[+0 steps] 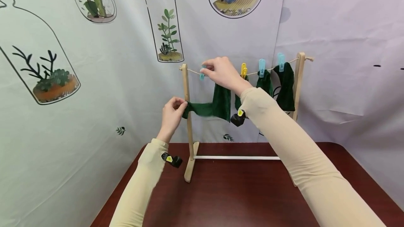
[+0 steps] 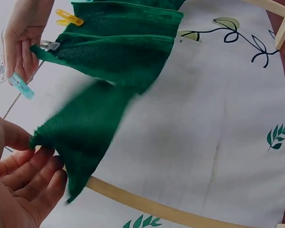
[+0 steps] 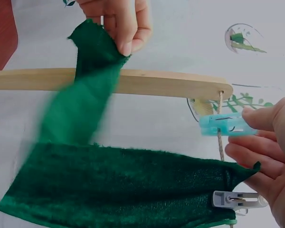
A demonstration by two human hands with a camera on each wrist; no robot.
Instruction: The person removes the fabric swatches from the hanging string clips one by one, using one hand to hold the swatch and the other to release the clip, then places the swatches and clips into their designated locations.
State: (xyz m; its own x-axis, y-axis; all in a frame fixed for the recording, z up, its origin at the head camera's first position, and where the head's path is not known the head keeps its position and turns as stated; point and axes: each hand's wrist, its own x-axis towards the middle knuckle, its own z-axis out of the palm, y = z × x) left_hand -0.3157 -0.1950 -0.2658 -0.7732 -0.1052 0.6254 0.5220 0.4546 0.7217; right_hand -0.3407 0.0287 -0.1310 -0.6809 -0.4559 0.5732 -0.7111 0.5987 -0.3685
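Observation:
My left hand (image 1: 173,114) pinches one end of a dark green cloth (image 1: 222,102) between thumb and fingers, pulling that end sideways to the left post. The cloth's upper part hangs from the line by a grey clip (image 3: 228,199). My right hand (image 1: 224,73) is up at the line and pinches the end of a light blue clothespin (image 3: 223,124) between thumb and fingers. In the right wrist view this clothespin lies across the cord (image 3: 220,142), beside the wooden post. A loose corner of the cloth lies near the right fingers.
More green cloths (image 1: 285,88) hang to the right, held by a yellow clothespin (image 1: 243,70) and light blue clothespins (image 1: 262,68). The wooden rack has a left post (image 1: 189,132), a right post (image 1: 299,80) and a white bottom bar (image 1: 233,157). It stands on a dark red table (image 1: 227,195).

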